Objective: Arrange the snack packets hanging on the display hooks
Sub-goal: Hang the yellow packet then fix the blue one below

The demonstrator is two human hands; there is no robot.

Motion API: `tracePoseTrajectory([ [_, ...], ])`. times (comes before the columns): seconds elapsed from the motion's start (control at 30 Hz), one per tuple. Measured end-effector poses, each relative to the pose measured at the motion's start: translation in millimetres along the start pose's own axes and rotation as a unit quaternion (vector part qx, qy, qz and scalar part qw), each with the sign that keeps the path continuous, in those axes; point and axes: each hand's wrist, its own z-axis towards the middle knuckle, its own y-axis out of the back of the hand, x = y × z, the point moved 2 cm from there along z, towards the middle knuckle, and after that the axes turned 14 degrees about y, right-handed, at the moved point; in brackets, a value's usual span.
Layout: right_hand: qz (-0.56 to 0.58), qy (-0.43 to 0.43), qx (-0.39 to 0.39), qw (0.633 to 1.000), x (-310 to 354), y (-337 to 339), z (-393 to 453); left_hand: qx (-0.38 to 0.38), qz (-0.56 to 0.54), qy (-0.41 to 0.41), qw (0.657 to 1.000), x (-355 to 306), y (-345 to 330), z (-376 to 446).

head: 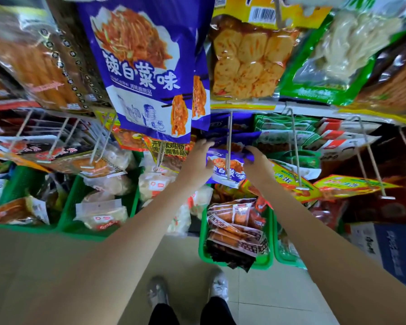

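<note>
Several purple snack packets [225,167] hang in a row on a metal display hook [229,146] at the middle of the rack. My left hand [198,160] holds the left side of the packets, its fingers curled over their top edge. My right hand [258,165] grips their right side, fingers curled round the upper right corner. A bigger purple packet [148,66] of the same kind hangs on the row above, close to the camera.
Yellow packets [293,181] and green packets [284,130] hang on hooks to the right, black and red packets [45,151] to the left. Green baskets [234,259] of snacks stand below. Cardboard boxes [384,245] sit at lower right. My feet [188,292] stand on the tiled floor.
</note>
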Motion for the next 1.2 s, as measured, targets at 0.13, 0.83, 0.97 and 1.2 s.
tracePoseTrajectory([
  [0.13,0.071,0.041,-0.128,0.988,29.9,34.0,-29.7,-0.059,-0.07,-0.042,0.995,4.1,27.3,-51.0],
  [0.83,0.136,0.163,-0.216,0.953,246.4,55.5,-18.1,-0.234,-0.115,-0.135,0.956,-27.1,196.4,-122.1],
  [0.97,0.075,0.259,-0.188,0.945,259.1,42.5,-67.7,-0.288,-0.101,-0.175,0.936,-28.3,203.1,-133.1],
  [1.2,0.257,0.244,0.099,0.93,248.0,65.4,-143.8,-0.308,-0.104,-0.262,0.909,-33.0,192.2,-157.9],
])
